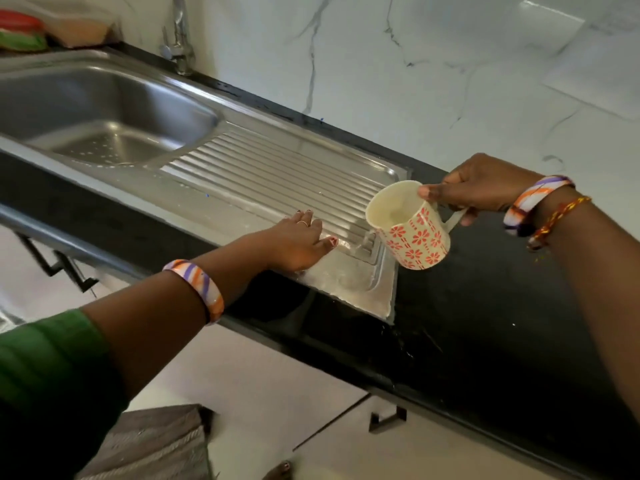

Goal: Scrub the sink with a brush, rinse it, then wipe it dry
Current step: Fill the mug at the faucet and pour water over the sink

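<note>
right hand (pixel 481 187) grips mug (pixel 410 230), mouth tilted toward drainboard (pixel 277 174).

A white marble-veined wall (pixel 450 64) rises behind a black countertop (pixel 485 306), with pale cabinet fronts (pixel 277 393) and dark handles (pixel 387 418) below.

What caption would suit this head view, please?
Right hand tips a mug over the drainboard while the left hand rests on it.

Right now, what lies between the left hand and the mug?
In the head view, only wet ribbed drainboard between the left hand and the mug.
</note>
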{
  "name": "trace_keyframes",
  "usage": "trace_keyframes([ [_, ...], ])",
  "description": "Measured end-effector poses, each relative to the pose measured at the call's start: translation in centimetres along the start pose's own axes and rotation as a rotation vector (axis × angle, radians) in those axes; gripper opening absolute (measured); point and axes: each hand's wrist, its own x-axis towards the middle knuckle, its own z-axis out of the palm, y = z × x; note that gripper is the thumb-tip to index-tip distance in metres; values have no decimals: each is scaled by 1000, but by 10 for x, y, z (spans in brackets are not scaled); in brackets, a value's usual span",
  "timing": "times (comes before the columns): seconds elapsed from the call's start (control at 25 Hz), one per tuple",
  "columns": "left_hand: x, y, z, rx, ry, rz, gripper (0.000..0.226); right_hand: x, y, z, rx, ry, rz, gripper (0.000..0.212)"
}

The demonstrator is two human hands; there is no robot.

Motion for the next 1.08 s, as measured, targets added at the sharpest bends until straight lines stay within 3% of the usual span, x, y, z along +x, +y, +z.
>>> trace_keyframes([
  [0.2, -27, 19, 7, -27, 36, 69, 63, -37, 0, -5, -183, 6, 71, 50],
  [0.44, -30, 43, 29, 0, 42, 130, 65, -29, -36, 22, -276, -178, 110, 45],
  [0.72, -12, -16, 21, 69, 27, -131, 68, 19, -98, 28, -211, -242, -62, 44],
  [0.84, -12, -69, 10, 102, 85, -327, 66, 28, -88, 18, -128, -239, -124, 47],
  [1.0, -28, -126, -16, 67, 157, -727, 69, 25, -53, -3, -135, -270, -158, 40],
  [1.08, -28, -126, -26, 99, 172, -781, 72, 27, -39, -11, -134, -252, -139, 43],
])
